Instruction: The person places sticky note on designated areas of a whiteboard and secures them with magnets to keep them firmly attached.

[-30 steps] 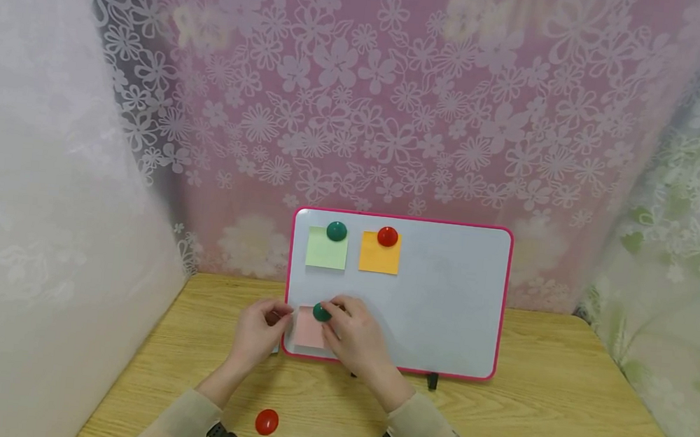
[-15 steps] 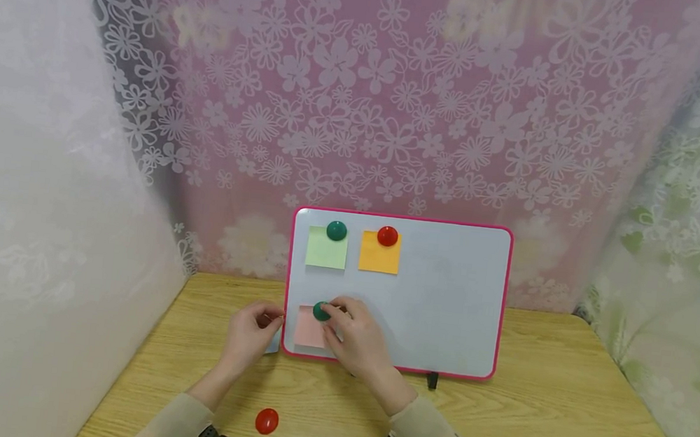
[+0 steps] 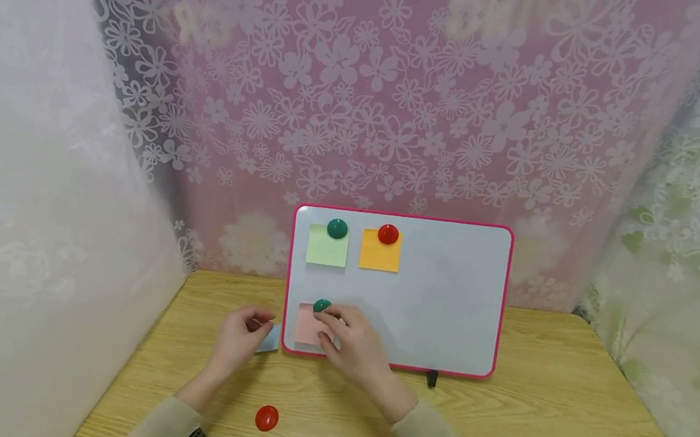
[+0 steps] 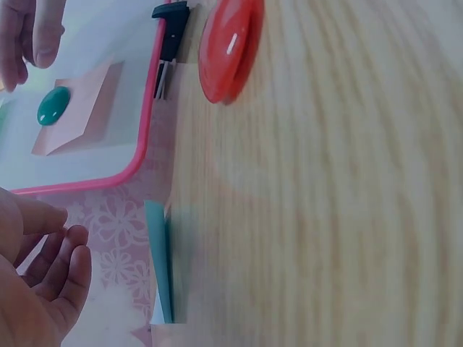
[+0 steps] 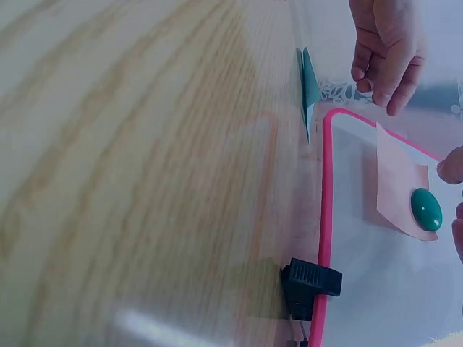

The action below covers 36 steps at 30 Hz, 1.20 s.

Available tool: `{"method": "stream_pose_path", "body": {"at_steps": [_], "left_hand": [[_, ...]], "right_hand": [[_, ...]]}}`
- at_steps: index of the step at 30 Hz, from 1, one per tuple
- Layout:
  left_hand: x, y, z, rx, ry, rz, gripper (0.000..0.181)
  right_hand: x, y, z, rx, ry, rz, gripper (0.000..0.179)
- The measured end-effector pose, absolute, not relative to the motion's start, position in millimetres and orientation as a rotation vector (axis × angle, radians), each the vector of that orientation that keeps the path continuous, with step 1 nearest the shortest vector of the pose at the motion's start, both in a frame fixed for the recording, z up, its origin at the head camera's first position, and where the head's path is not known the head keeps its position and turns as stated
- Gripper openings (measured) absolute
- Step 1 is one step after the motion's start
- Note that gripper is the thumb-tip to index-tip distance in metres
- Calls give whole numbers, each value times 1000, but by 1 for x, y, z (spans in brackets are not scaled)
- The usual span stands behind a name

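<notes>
A pink sticky note (image 3: 306,328) hangs at the lower left of the pink-framed whiteboard (image 3: 450,298), under a round green magnet (image 5: 427,210) near its top edge. My right hand (image 3: 355,342) is just right of that magnet; both wrist views show its fingertips apart from it, holding nothing. Left of the board, my left hand (image 3: 239,338) hovers with loosely bent fingers and nothing between them. Close by its fingertips is a blue sticky note (image 3: 271,340), which stands bent up from the table in the left wrist view, partly hidden by the hand in the head view.
Along the board's top left are a light green note (image 3: 324,251) with a green magnet (image 3: 337,228) and an orange note (image 3: 378,256) with a red magnet (image 3: 388,234). Another red magnet (image 3: 267,418) lies on the wooden table (image 3: 527,418). Black feet (image 3: 432,378) support the board.
My left hand has drawn left from the board's edge, uncovering more of the blue note. My right fingers have let go of the lower green magnet and moved slightly down off it.
</notes>
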<state>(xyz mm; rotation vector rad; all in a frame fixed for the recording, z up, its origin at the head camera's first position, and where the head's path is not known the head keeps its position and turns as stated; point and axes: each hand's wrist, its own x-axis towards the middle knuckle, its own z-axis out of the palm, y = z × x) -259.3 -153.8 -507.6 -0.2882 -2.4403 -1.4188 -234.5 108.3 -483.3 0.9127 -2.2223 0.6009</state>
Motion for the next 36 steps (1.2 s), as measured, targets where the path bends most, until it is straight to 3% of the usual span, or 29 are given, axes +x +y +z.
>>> {"method": "stream_pose_path", "body": {"at_steps": [16, 36], "left_hand": [[-252, -160, -515, -265, -2484, -1366, 10], [-247, -159, -518, -302, -2585, -1402, 10]], "right_hand": [[-227, 103, -489, 944, -2234, 607, 41], [-216, 102, -498, 1103, -2427, 717, 32]]}}
